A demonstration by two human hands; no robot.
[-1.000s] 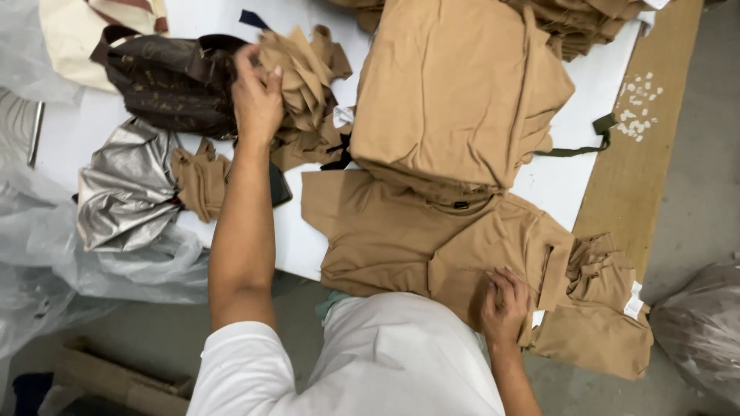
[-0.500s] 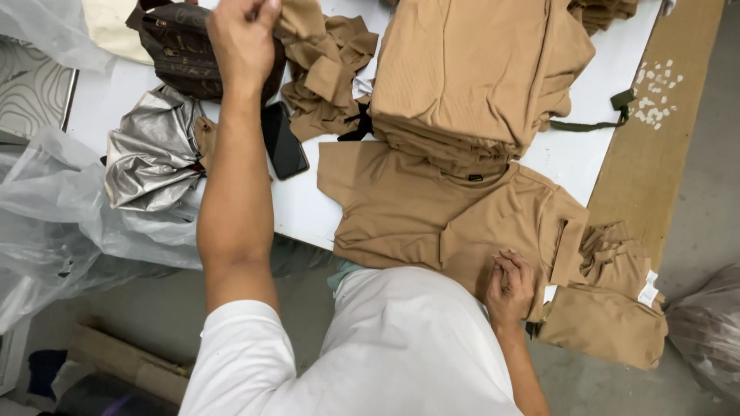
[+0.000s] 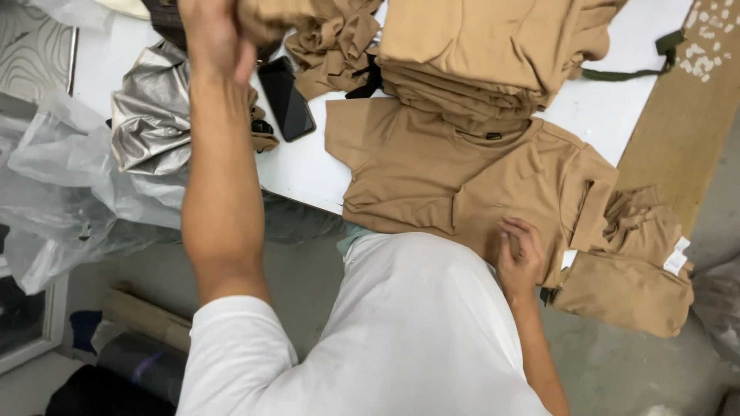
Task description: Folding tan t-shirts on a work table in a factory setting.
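Note:
My left hand (image 3: pixel 212 35) is stretched out over the white table (image 3: pixel 308 173) and grips a small crumpled tan cloth piece (image 3: pixel 266 17) at the top of the view. My right hand (image 3: pixel 518 258) rests low at the table's near edge, its fingers pinching the hem of a tan T-shirt (image 3: pixel 470 181) that lies spread flat. Just beyond that shirt rises a stack of folded tan shirts (image 3: pixel 478 54). More crumpled tan pieces (image 3: pixel 335 42) lie beside the stack.
A black phone (image 3: pixel 287 98) lies on the table beside a silver foil bag (image 3: pixel 150 123). Clear plastic bags (image 3: pixel 69 200) hang off the left edge. A bunched tan garment with a white label (image 3: pixel 632 270) hangs at the right. A brown cardboard sheet (image 3: pixel 682 115) lies at the far right.
My left hand has lifted a tan cloth piece off the pile and pulled it toward me, uncovering the phone. My right hand has stayed on the shirt's hem. The camera has moved closer.

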